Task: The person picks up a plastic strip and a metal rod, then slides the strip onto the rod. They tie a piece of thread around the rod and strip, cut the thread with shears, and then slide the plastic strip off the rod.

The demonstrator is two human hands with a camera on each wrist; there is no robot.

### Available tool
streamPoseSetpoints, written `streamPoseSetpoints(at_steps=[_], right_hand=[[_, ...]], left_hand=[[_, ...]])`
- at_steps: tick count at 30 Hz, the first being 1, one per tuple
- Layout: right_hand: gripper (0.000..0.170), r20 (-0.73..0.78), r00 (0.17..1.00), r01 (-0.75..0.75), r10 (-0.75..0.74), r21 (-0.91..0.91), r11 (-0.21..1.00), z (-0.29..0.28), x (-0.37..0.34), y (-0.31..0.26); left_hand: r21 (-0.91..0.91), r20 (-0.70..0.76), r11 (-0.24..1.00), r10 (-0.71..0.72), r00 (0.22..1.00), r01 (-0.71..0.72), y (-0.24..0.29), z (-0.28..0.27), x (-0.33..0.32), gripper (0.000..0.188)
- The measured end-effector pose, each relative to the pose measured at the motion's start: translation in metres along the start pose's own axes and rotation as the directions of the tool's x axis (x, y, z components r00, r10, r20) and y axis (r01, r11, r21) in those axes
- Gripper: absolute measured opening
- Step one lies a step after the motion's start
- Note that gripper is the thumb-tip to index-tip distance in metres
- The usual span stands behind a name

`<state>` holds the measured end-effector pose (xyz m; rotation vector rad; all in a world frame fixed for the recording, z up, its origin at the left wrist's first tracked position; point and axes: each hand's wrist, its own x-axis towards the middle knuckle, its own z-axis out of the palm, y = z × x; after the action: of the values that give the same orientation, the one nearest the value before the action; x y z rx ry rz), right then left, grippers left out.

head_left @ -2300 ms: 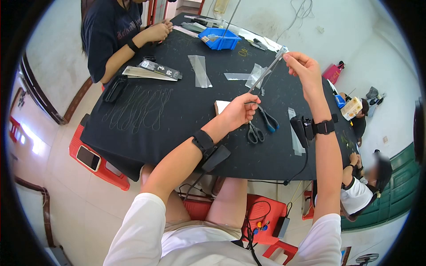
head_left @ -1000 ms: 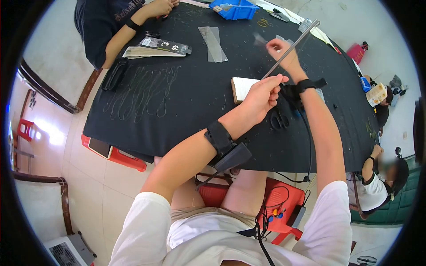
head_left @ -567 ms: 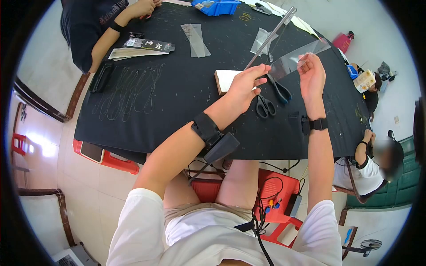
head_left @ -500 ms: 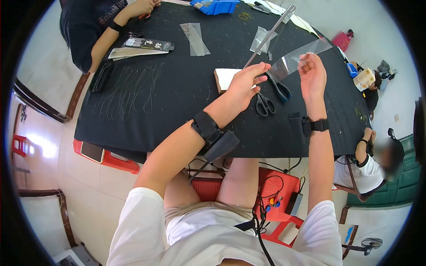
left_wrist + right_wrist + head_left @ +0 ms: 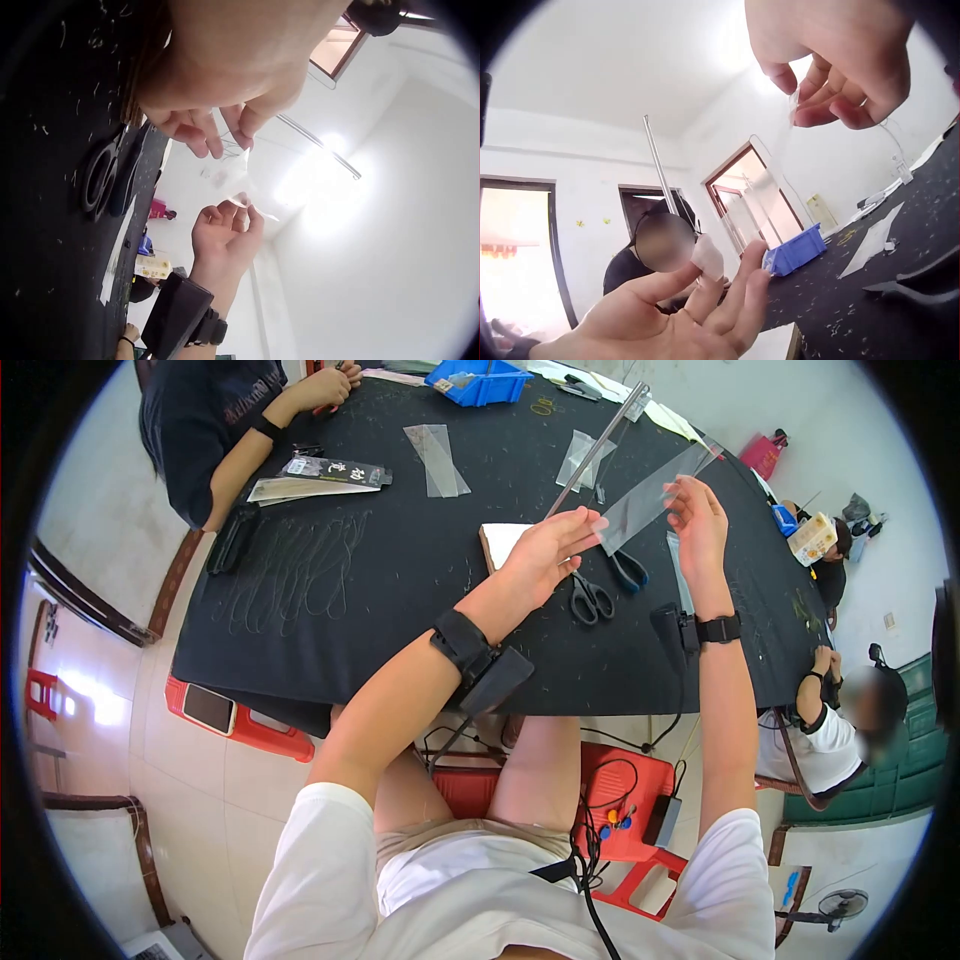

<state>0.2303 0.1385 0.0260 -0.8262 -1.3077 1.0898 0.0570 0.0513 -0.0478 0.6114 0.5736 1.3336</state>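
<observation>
L hand (image 5: 543, 555): thumb + index close on metal rod (image 5: 600, 443), other fingers looser. R hand (image 5: 702, 525): pinches clear film strip (image 5: 648, 495), aloft betw. hands. Step (prob.): handling strip beside rod; next calls for steady grip, careful align. Below: scissors (image 5: 591, 596), pliers (image 5: 640, 573), white-topped block (image 5: 505, 541), poss. snags. Farther: film pc. (image 5: 437, 462), blue tray (image 5: 482, 387).

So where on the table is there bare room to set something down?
Two patches of the black cloth look mostly bare: between the wire loops and the white-topped block, and from the scissors to the cloth's near edge. It's crowded around the left hand, where the rod, plastic strip, pliers and scissors bunch up.
</observation>
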Motion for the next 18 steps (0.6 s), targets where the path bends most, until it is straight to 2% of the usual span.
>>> streamPoseSetpoints(at_steps=[18], right_hand=[[0.012,-0.031,0.999,0.020,-0.022,-0.069,0.997,-0.0081,0.0071,0.0048]], left_hand=[[-0.009,0.009,1.000,-0.001,1.000,0.001,-0.0004,-0.0024,0.0016,0.021]])
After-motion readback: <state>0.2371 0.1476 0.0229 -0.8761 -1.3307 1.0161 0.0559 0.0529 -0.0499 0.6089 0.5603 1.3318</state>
